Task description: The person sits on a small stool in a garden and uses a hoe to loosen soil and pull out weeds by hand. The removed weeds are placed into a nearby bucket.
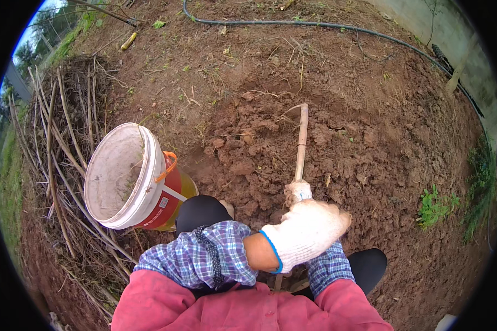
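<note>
A hoe with a long wooden handle (302,140) reaches out over broken reddish-brown soil (248,157). Its thin head (293,111) points left at the far end and is partly sunk among the clods. My right hand (298,192), in a soiled white glove, is closed around the handle. Across my right wrist lies my left hand (304,233), in a white knit glove with a blue cuff. The left fingers curl out of sight at the right, so what they grip is hidden. Below my arms the handle's near end shows again.
To the left, a white plastic bucket (157,198) with an orange handle leans beside piled dry stalks (66,140). A black hose (281,23) crosses the far ground toward a concrete wall (443,25). Green plants (435,207) grow at right.
</note>
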